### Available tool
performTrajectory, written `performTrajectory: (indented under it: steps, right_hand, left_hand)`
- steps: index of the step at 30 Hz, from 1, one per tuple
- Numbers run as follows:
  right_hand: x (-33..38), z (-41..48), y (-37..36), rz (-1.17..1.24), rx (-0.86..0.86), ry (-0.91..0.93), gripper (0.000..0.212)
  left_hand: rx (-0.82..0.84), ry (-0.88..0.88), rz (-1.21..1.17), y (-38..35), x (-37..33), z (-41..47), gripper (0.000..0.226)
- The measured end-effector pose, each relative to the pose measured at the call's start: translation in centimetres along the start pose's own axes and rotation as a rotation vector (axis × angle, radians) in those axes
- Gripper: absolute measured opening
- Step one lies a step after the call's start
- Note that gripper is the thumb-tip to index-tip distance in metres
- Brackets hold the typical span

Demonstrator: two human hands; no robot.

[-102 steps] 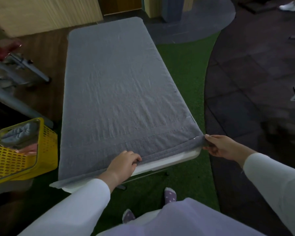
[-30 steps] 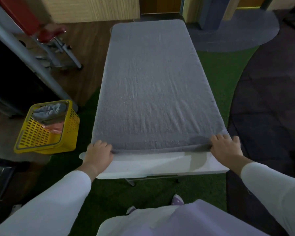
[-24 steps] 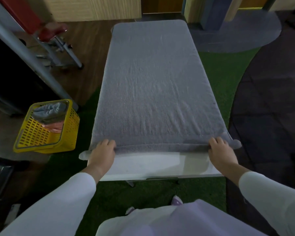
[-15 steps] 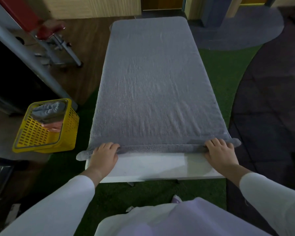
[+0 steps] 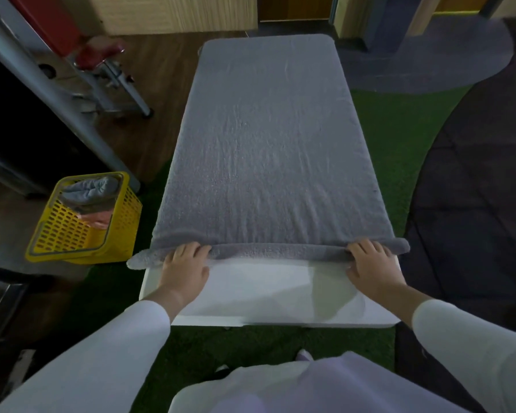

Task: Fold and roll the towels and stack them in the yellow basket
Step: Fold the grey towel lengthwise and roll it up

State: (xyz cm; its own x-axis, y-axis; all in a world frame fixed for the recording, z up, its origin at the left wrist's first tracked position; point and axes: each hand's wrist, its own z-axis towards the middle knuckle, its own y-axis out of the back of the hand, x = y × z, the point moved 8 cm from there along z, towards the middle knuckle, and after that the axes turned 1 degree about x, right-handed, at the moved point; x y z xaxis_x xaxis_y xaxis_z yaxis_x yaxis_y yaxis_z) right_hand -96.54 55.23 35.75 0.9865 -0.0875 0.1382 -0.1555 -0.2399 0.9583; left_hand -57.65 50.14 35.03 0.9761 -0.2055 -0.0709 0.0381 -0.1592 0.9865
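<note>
Long white sleeves, pale lilac garment.

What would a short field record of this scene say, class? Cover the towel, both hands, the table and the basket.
towel: grey, spread along the table, near edge turned into a thin roll
left hand: fingers curled over the left part of the roll
right hand: fingers curled over the right part of the roll
table: white, bare strip showing nearest the person
basket: yellow, on the floor left of the table, holding a grey bundle and a pink cloth
</note>
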Motion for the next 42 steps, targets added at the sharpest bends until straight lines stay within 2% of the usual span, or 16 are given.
performTrajectory:
  steps: [5, 10, 15, 17, 22, 25, 29, 31, 33, 34, 35, 36, 38, 39, 42]
  right_hand:
    - [-0.2, 1.7, 0.9, -0.083, 0.049, 0.051, 0.030]
    - [-0.8, 4.2, 1.7, -0.046, 0.206, 0.036, 0.029]
    - [0.6, 4.4, 3.9, -0.235, -0.097, -0.002, 0.022]
    - [1.8, 3.9, 2.8, -0.232, -0.048, 0.038, 0.022]
    - [2.2, 2.8, 1.3, -0.187, -0.090, 0.022, 0.045]
    - [1.6, 3.8, 1.5, -0.218, -0.086, -0.010, 0.038]
    - [2.0, 5.1, 2.6, -0.312, 0.002, -0.032, 0.021]
    - [2.0, 5.9, 3.0, -0.265, 0.128, -0.024, 0.004]
    - [1.9, 6.0, 3.0, -0.184, 0.300, -0.037, 0.009]
    - [1.5, 6.2, 3.1, -0.197, 0.315, -0.050, 0.008]
    - [1.1, 6.4, 3.6, -0.230, 0.261, -0.067, 0.007]
    - [0.9, 6.5, 4.3, -0.278, 0.154, -0.083, 0.012]
    - [0.9, 6.3, 5.4, -0.261, -0.033, -0.114, 0.023]
    - [1.1, 6.1, 5.3, -0.216, -0.046, -0.114, 0.026]
    - [2.1, 5.4, 3.1, -0.156, 0.061, -0.092, 0.031]
  left_hand:
    - [0.084, 0.026, -0.081, -0.4, 0.8, 1.8, 0.038]
    - [0.169, 0.014, -0.102, 0.3, 1.1, 3.8, 0.032]
    - [-0.042, 0.106, 0.004, 2.8, 1.2, 4.4, 0.019]
    - [-0.040, 0.132, -0.056, 2.3, 1.1, 4.0, 0.018]
    - [0.013, -0.101, 0.017, 0.3, 1.4, 2.6, 0.038]
    - [0.012, -0.029, -0.036, 1.1, 3.5, 3.6, 0.033]
    - [0.114, -0.009, -0.040, 1.6, 3.7, 5.4, 0.022]
    - [0.246, -0.092, 0.001, 1.0, 3.2, 6.0, 0.015]
    - [0.350, -0.093, -0.007, 1.1, 3.3, 6.5, 0.015]
    - [0.319, -0.055, 0.010, 1.6, 3.7, 7.2, 0.014]
    - [0.234, -0.015, 0.039, 2.4, 4.0, 7.8, 0.013]
    - [0.136, 0.003, 0.101, 3.5, 4.0, 8.1, 0.012]
    - [0.034, 0.059, 0.058, 4.5, 3.5, 7.9, 0.003]
    - [0.005, 0.058, -0.012, 4.4, 3.1, 7.6, 0.004]
    - [-0.026, -0.048, -0.218, 2.6, 2.5, 6.0, 0.021]
